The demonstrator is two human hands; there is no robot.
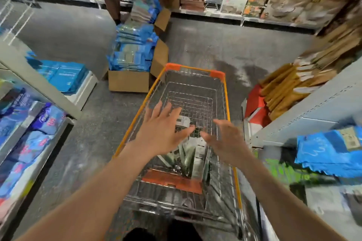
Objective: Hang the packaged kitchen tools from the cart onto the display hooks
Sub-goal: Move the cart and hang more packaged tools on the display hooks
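Both hands over the wire cart point(227, 92), fingers spread, holding nothing. Left hand point(160, 129) & right hand point(225, 139) hover above the packaged kitchen tools point(186, 154), which lie in the cart's near end. Cardboard box point(129, 82) w/ blue packs sits on the floor just left of the cart.

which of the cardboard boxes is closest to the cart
The near box, right beside the cart's far left corner; the far box lies farther up the aisle.

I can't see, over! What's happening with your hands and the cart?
Left hand, right hand open over cart. Packaged tools inside, untouched. Way clear.
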